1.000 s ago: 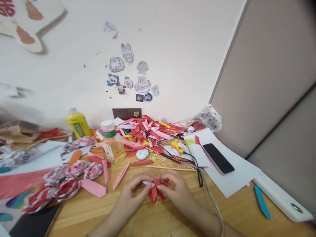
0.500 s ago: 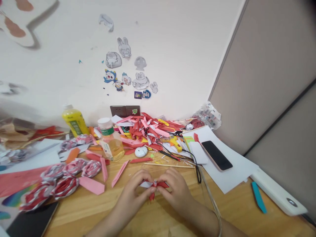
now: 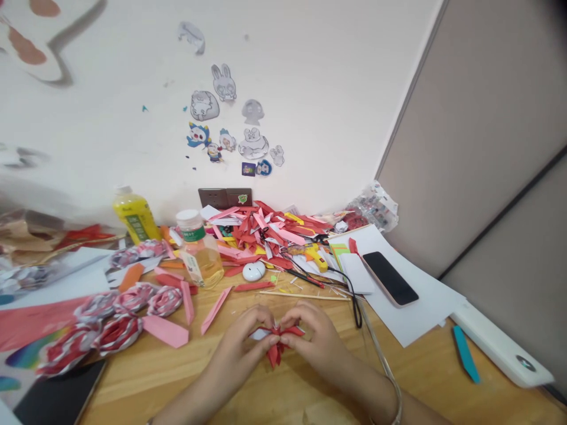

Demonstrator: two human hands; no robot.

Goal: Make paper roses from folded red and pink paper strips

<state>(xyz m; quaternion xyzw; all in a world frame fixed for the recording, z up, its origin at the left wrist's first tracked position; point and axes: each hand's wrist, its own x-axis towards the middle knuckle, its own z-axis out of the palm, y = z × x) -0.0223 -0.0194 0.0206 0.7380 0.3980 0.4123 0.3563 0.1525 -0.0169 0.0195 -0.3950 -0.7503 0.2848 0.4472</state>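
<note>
Both my hands meet over a small folded red paper piece (image 3: 275, 349) just above the wooden table (image 3: 186, 378). My left hand (image 3: 241, 348) pinches its left side with curled fingers. My right hand (image 3: 312, 337) pinches its right side, thumb and fingertips pressed on the fold. Red flaps hang below my fingers. A bit of white paper shows under my left fingertips.
A heap of red and pink paper strips (image 3: 261, 233) lies by the wall, with a yellow glue gun (image 3: 316, 257), a clear bottle (image 3: 199, 254), a yellow bottle (image 3: 133, 215). Paper roses (image 3: 110, 319) left; phone (image 3: 390, 277) on white sheets right; black cable (image 3: 357, 307).
The red piece has been turned and squeezed between my fingers; its long flaps, spread out a second ago, now hang shorter below. Both hands stay in place.
</note>
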